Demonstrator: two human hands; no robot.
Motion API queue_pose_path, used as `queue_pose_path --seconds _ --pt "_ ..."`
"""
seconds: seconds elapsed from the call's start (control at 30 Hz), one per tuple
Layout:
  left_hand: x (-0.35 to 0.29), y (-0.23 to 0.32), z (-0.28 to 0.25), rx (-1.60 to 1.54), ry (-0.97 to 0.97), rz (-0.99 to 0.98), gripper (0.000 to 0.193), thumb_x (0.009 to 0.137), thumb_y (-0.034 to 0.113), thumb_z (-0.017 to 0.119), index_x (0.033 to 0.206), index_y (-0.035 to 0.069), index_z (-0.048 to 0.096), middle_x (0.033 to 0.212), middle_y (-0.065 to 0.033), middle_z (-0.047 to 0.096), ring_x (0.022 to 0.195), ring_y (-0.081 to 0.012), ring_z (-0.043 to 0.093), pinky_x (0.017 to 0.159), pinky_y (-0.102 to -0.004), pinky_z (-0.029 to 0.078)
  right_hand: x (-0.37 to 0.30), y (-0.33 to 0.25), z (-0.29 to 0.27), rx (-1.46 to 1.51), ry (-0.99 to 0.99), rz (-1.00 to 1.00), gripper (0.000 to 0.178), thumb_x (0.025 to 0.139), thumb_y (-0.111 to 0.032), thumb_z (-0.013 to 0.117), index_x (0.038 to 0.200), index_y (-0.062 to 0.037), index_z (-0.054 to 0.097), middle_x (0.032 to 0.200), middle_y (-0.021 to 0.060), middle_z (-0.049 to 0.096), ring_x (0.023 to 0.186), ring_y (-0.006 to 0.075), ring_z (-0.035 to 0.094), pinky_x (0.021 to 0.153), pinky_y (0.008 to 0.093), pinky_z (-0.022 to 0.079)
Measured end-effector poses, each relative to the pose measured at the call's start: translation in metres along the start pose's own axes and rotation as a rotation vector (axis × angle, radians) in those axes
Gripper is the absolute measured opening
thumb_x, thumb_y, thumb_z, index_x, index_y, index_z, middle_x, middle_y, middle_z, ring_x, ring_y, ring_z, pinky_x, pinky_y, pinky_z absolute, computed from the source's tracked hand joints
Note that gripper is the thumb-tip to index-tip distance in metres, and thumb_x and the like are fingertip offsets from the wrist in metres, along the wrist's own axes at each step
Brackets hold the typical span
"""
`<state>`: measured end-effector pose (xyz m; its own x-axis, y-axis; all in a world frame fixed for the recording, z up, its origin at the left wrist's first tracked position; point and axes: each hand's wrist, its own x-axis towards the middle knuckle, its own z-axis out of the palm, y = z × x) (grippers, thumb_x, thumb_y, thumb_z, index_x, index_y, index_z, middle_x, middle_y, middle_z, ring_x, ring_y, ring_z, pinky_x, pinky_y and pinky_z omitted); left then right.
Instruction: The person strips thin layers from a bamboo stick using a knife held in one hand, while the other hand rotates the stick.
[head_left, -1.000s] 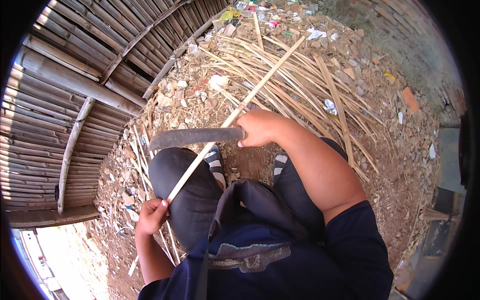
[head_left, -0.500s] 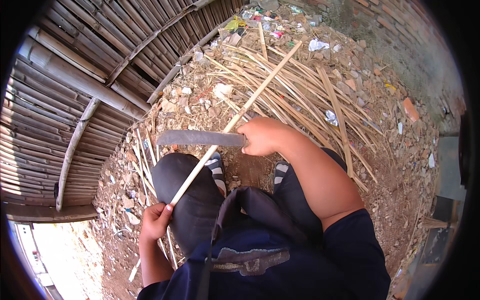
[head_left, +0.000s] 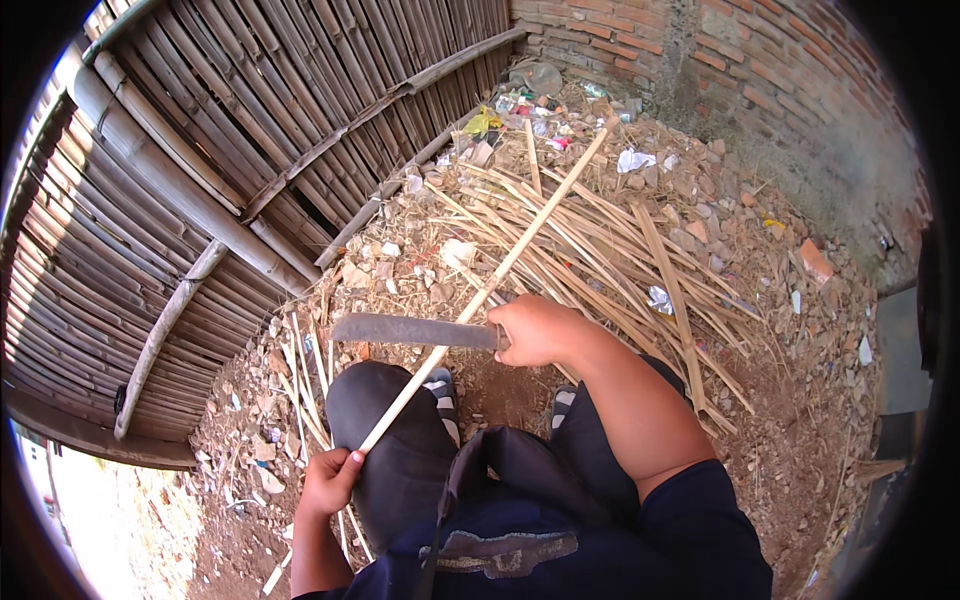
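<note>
My left hand (head_left: 330, 482) is closed round the near end of a long pale bamboo strip (head_left: 402, 398). The strip slants up and away to the right, over my left knee and across the pile beyond. In my right hand (head_left: 532, 330) is the handle of a machete (head_left: 415, 331), mostly hidden by my fingers. Its dark, broad blade points left and lies across the strip, a little beyond my knees. Whether the edge bites into the strip I cannot tell.
A heap of bamboo strips (head_left: 590, 255) lies ahead on rubble-strewn ground. More thin strips (head_left: 305, 375) lie beside my left knee. A bamboo wall (head_left: 270, 120) stands on the left, a brick wall (head_left: 740, 75) at the far right. Litter (head_left: 520, 105) gathers in the corner.
The view has tilted up, so the hands, strip and heap appear lower and more of the brick wall shows. Both hands keep their grips; the blade stays across the strip.
</note>
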<state>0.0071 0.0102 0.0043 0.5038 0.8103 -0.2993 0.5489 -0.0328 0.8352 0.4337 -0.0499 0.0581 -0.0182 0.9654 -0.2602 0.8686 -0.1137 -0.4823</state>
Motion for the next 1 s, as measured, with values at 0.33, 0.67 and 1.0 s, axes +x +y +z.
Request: queue_pose_path --seconds 0.33,0.67,1.0 --pt "-0.001 -0.002 0.002 0.024 0.016 0.017 0.046 0.104 0.027 0.066 0.067 0.002 0.059 0.060 0.0044 0.054 0.058 -0.0045 0.044 0.051 -0.0275 0.035 -0.008 -0.025 0.005 -0.130 0.107 0.090 0.025 0.081 -0.025 0.074 0.100 -0.0092 0.075 0.096 0.0135 0.075 0.093 0.0353 0.073 0.083 0.0475 0.058" --pt "-0.001 0.001 0.000 0.032 0.004 0.037 0.047 0.104 0.030 0.066 0.067 0.002 0.059 0.059 0.0042 0.054 0.058 -0.0048 0.044 0.051 -0.0280 0.036 0.017 0.007 0.003 -0.009 0.049 0.241 0.033 0.085 -0.023 0.070 0.116 -0.0108 0.073 0.108 0.0152 0.074 0.103 0.0345 0.071 0.088 0.0481 0.057" --pt "-0.001 0.002 -0.002 0.013 -0.026 0.024 0.048 0.104 0.031 0.066 0.066 0.004 0.057 0.058 0.0041 0.053 0.055 -0.0045 0.043 0.049 -0.0275 0.034 0.023 0.013 0.013 0.002 -0.021 0.135 0.034 0.083 -0.025 0.073 0.113 -0.0107 0.074 0.105 0.0168 0.074 0.103 0.0344 0.071 0.089 0.0472 0.057"
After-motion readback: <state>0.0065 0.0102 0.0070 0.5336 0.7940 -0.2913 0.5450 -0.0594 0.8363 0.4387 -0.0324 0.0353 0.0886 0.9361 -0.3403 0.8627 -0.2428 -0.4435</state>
